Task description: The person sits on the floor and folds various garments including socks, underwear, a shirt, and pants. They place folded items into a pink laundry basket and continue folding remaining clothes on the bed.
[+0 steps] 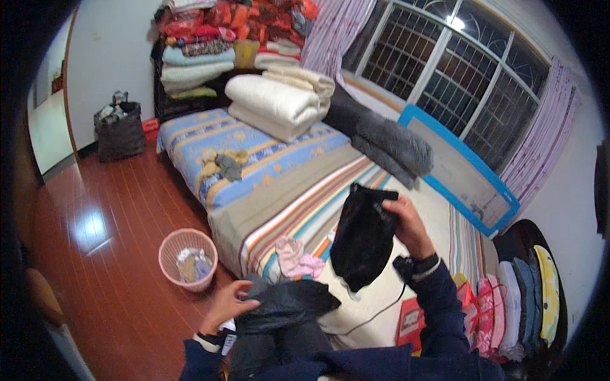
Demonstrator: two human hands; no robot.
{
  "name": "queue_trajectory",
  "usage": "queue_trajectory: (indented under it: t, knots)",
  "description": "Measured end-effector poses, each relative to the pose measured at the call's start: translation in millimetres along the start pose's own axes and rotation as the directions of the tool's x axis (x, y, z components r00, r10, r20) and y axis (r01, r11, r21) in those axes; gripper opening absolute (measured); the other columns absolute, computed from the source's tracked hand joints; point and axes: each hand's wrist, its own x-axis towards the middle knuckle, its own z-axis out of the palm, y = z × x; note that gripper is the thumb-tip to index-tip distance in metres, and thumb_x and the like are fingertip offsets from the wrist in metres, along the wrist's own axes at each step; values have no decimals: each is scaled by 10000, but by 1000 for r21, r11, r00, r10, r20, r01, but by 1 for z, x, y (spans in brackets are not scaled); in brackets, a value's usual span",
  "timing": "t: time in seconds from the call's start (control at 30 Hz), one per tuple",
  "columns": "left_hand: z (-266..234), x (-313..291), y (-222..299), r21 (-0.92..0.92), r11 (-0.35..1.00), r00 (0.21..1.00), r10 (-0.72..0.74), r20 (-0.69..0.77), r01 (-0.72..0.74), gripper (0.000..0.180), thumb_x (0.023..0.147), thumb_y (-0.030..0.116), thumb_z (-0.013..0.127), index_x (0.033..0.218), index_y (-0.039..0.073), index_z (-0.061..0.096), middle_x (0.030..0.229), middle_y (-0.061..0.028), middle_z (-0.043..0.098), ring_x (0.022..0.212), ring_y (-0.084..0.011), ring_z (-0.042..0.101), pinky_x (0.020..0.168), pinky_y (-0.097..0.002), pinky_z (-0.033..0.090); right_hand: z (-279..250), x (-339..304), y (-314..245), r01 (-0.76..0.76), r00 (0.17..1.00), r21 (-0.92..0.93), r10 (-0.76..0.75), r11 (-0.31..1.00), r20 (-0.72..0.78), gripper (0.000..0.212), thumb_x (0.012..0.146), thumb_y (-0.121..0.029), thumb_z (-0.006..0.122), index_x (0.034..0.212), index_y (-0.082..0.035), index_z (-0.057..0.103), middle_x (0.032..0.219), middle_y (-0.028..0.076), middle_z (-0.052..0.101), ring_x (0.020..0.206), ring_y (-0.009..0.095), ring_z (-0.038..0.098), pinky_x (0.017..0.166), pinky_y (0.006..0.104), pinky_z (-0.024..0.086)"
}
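My right hand [410, 227] holds up a small black garment [363, 238] by its upper right corner, thumb in front. The garment hangs above the bed's edge, and its exact kind is unclear. Lower left, my left hand [229, 306] is open, with its thumb and fingers apart. Its fingertips are next to a dark cloth [289, 305] lying across my lap. A grey piece of cloth [256, 287] shows just beyond those fingertips; whether they touch it is hard to tell. Pink cloths [295, 259] lie on the bed between my hands.
A pink basket [166, 254] with small cloths stands on the wooden floor. On the bed [267, 209] are grey and tan cloths [227, 166] and folded white quilts [273, 105]. A blue-edged panel [467, 171] leans by the window. Red bags [413, 320] sit right of me; a cable [381, 311] trails from my right wrist.
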Motion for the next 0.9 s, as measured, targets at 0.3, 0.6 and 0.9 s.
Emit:
queue_trajectory:
  t: [0.3,0.6,0.9]
  knots:
    - [54,23,31,-336,940,994,86,61,-60,502,690,208,786,1087,-37,603,961,-65,650,869,-171,605,785,-323,473,57,-36,-24,215,973,58,-209,975,-96,420,719,32,527,1138,14,501,965,63,607,891,136,594,790,257,487]
    - [4,-26,13,-845,526,982,-88,-164,-94,443,805,20,559,1235,-8,458,1148,-117,577,1030,-214,574,887,-340,494,-7,-46,66,-122,989,-150,108,981,-103,312,696,-9,504,984,46,611,857,30,635,711,99,579,661,217,471]
    - [11,-46,-24,-708,695,855,-437,-278,125,252,906,149,572,1087,-25,595,946,-46,653,789,-124,615,695,-245,498,-22,-87,185,-458,864,193,486,868,-131,181,756,-36,545,929,1,583,822,48,625,683,134,604,635,277,538]
